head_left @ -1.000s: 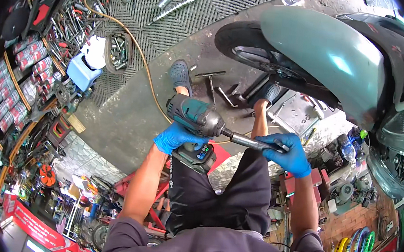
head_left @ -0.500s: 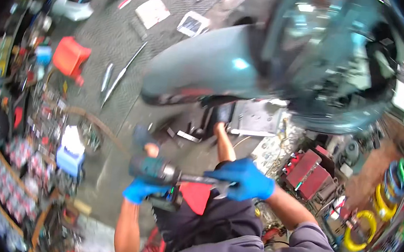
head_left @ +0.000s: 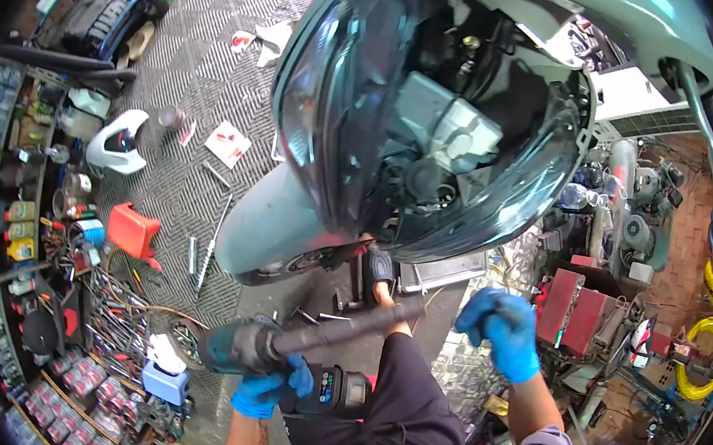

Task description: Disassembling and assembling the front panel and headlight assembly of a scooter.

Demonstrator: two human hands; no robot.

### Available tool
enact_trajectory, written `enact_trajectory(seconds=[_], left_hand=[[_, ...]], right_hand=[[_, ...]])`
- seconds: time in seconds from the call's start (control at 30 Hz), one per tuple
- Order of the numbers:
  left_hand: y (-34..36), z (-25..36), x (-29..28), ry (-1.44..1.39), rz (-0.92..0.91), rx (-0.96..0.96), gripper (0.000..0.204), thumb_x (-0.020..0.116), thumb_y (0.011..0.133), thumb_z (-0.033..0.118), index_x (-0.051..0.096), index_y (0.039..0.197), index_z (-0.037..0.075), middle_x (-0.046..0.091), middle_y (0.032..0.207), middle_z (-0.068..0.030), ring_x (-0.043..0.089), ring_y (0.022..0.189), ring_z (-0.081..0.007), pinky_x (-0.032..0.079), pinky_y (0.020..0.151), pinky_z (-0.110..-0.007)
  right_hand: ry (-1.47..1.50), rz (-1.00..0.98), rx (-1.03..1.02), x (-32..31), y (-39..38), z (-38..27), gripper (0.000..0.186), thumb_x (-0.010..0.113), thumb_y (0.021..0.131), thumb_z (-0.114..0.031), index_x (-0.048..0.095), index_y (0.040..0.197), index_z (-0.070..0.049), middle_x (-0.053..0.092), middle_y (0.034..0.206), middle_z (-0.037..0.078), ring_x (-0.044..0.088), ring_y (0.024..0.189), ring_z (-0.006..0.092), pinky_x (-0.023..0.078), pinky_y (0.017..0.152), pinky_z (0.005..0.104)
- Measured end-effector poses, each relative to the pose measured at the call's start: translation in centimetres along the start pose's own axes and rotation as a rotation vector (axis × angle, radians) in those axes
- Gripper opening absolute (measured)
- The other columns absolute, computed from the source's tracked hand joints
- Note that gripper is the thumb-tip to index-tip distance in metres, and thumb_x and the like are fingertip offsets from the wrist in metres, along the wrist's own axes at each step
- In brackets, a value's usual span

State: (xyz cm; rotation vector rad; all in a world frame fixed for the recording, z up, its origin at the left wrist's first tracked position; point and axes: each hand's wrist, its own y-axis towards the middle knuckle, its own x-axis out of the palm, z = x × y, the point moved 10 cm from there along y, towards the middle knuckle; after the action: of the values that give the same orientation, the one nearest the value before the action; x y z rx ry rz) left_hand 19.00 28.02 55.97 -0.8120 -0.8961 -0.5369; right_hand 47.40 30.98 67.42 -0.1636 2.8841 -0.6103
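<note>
My left hand, in a blue glove, is closed round the grip of a teal and black cordless impact wrench. From its nose a long dark shaft, smeared by motion, points right and slightly up. Just beyond the shaft's tip, apart from it, is my right hand, also gloved in blue. Its fingers are curled, and whatever they hold is too dark to name. Ahead stands a grey-green scooter with its front opened up, showing a silver box-like part inside a dark shell.
A red plastic stool and a long metal rod lie on the patterned floor at left. Hand tools crowd the lower left beside a blue tissue box. A red metal toolbox stands at right, near yellow coiled hose.
My right hand has moved off the shaft to the right. The impact wrench has shifted down and left in the picture. The view has swung, bringing more of the scooter's front into sight.
</note>
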Motion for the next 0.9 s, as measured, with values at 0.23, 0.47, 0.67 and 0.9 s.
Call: enact_trajectory(seconds=[0.23, 0.47, 0.67, 0.9], left_hand=[[4.0, 7.4, 8.8, -0.004, 0.185, 0.186, 0.031, 0.063, 0.089, 0.033, 0.057, 0.109, 0.009, 0.052, 0.075, -0.0047, 0.051, 0.063, -0.0221, 0.041, 0.059, -0.039], [3.6, 9.4, 15.5, 0.125, 0.44, 0.219, 0.027, 0.058, 0.093, 0.033, 0.059, 0.108, 0.011, 0.052, 0.073, -0.0028, 0.051, 0.062, -0.0197, 0.043, 0.059, -0.036], [7.2, 11.6, 18.1, 0.174, 0.491, 0.175, 0.028, 0.062, 0.091, 0.035, 0.061, 0.105, 0.012, 0.053, 0.071, 0.0003, 0.051, 0.06, -0.016, 0.043, 0.056, -0.032], [13.1, 14.0, 16.8, 0.171, 0.407, 0.089, 0.023, 0.064, 0.09, 0.034, 0.062, 0.099, 0.013, 0.054, 0.071, 0.0008, 0.051, 0.06, -0.0156, 0.043, 0.055, -0.031]], right_hand=[[-0.786, 0.382, -0.162, -10.5, -6.2, -8.9, 0.026, 0.049, 0.096, -0.013, 0.069, 0.106, 0.0, 0.07, 0.093, 0.014, 0.063, 0.066, 0.0166, 0.052, 0.062, 0.0272], [0.252, 0.383, -0.004, -16.4, -9.8, -5.6, 0.03, 0.049, 0.099, -0.014, 0.062, 0.12, 0.003, 0.072, 0.093, 0.012, 0.066, 0.072, 0.011, 0.053, 0.067, 0.0238], [0.387, 0.4, -0.216, -17.0, -7.7, -9.3, 0.032, 0.047, 0.101, -0.017, 0.061, 0.122, 0.003, 0.072, 0.093, 0.011, 0.068, 0.076, 0.0134, 0.053, 0.067, 0.0257], [0.436, 0.618, -0.356, -16.7, -5.5, -9.4, 0.034, 0.045, 0.103, -0.02, 0.059, 0.122, 0.004, 0.071, 0.094, 0.013, 0.068, 0.076, 0.015, 0.054, 0.068, 0.0262]])
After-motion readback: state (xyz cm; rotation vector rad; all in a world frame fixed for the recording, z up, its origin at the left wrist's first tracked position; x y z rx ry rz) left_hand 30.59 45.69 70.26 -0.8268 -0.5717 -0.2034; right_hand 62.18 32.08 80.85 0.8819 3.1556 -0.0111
